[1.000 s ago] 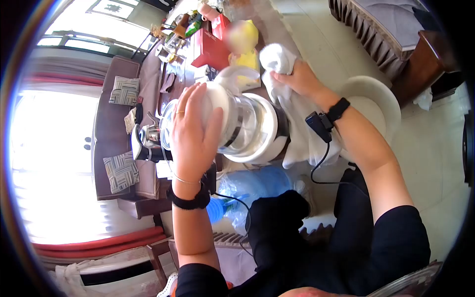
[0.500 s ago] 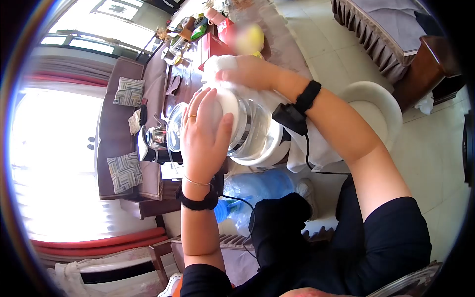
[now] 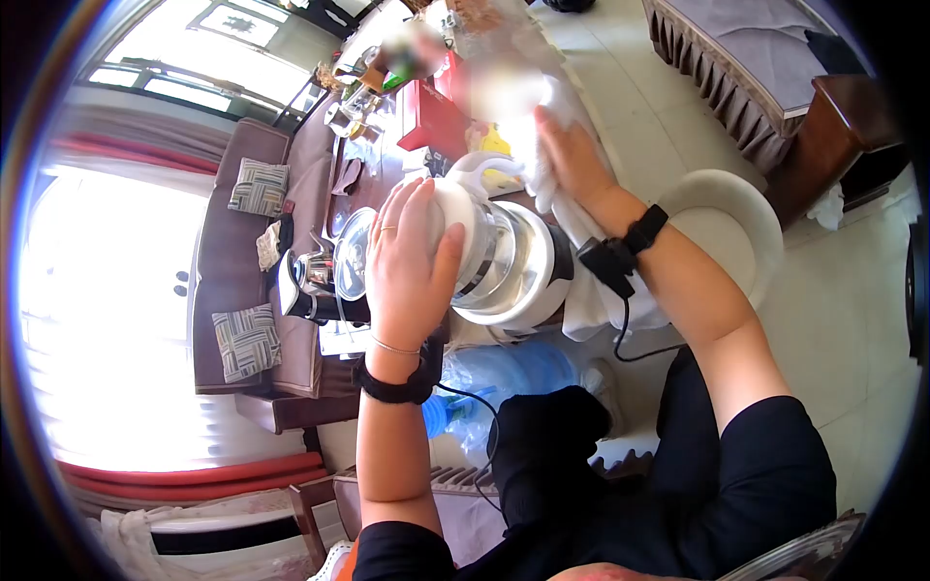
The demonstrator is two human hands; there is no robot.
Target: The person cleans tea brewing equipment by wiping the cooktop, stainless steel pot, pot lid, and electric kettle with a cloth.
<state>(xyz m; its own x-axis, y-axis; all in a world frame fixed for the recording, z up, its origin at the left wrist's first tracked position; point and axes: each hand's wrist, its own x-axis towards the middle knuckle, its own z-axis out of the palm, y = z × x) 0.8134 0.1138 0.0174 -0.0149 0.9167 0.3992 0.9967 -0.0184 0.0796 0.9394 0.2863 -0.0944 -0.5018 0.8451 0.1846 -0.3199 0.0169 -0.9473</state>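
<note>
A glass kettle (image 3: 501, 254) with a white top and a white handle (image 3: 472, 172) stands on a white round base (image 3: 533, 290). My left hand (image 3: 412, 257) grips the kettle's white top, with the thumb on one side and the fingers over the other. To the right of the handle, my right hand (image 3: 573, 160) is closed on a white cloth (image 3: 536, 145), which is apart from the kettle. Part of the cloth hangs below the hand. Blur hides its far end.
Red boxes (image 3: 426, 116) lie farther along the table. Left of the kettle are a clear lid-like round piece (image 3: 355, 254) and a metal kettle (image 3: 312, 269). Below the table edge lies a blue water bottle (image 3: 528, 366). A pale round stool (image 3: 722, 232) stands at right.
My right hand has moved right with the white cloth, away from the kettle's top, uncovering the white handle. My left hand stays on the top.
</note>
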